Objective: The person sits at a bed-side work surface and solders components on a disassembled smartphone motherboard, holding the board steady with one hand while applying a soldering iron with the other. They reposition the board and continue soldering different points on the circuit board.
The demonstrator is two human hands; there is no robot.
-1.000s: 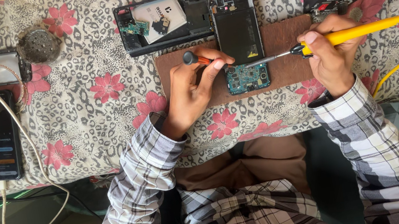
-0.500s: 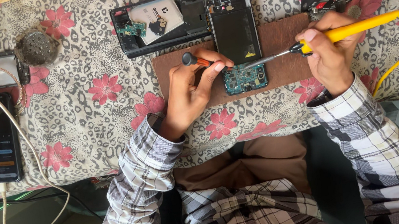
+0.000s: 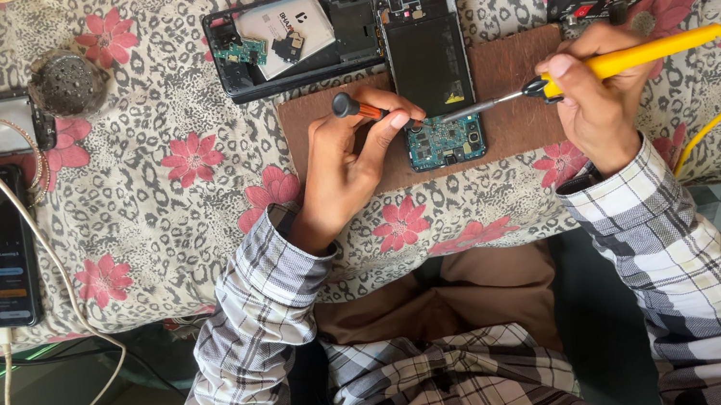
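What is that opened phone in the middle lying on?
The opened phone lies on a brown board, which rests on the flowered cloth. The left hand covers part of the board; what lies under the cloth cannot be seen.

Phone-repair bench: opened phones (image 3: 431,73), soldering iron (image 3: 648,55)

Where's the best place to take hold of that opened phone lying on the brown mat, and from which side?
Probably by the long edges of its upper, dark half, coming from above. The opened phone lies flat on the brown mat, and its lower end has bare circuit board where the soldering iron tip and the left hand's tool are working; the right hand crowds that side.
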